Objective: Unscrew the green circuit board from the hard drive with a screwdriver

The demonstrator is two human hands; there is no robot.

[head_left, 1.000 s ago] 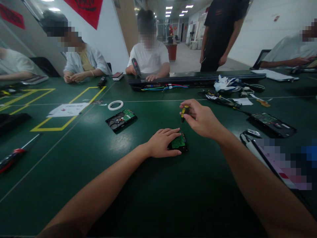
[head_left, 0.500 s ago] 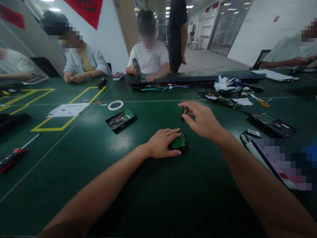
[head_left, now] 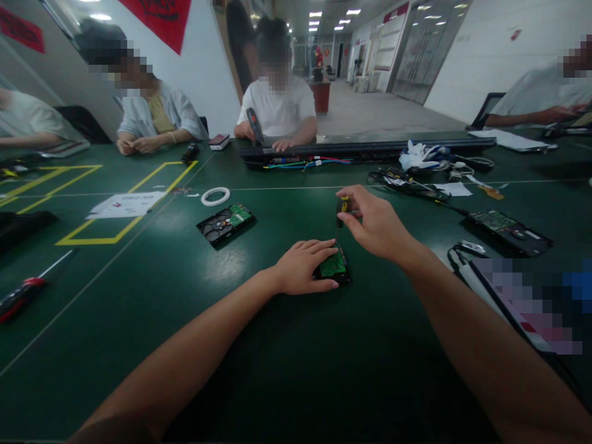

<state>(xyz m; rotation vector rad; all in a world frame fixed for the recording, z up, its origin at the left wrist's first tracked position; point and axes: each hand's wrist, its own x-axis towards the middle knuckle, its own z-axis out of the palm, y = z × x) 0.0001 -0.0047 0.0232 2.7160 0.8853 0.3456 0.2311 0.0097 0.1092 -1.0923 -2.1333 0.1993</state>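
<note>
A hard drive (head_left: 333, 265) with a green circuit board lies on the table in front of me. My left hand (head_left: 303, 266) holds it down from the left, thumb along the near edge and outstretched fingers across the far part. Between the fingertips of my right hand (head_left: 377, 221) is the handle of a small black and yellow screwdriver (head_left: 341, 213). The screwdriver stands upright, its thin shaft reaching down to the drive's far end beside my left fingertips. Whether the tip sits in a screw is too small to tell.
Another hard drive (head_left: 226, 225) lies left, near a white tape roll (head_left: 215, 197). A red-black screwdriver (head_left: 23, 297) is far left. To the right are a third drive (head_left: 507, 232) and cables (head_left: 407, 185). Across the table, a person (head_left: 278, 111) holds a power tool (head_left: 254, 125) by a long black bar.
My right fingers and the screwdriver handle have shifted very slightly; the left hand and hard drive stay put. In the background, a standing person in dark clothes has moved left behind the seated person.
</note>
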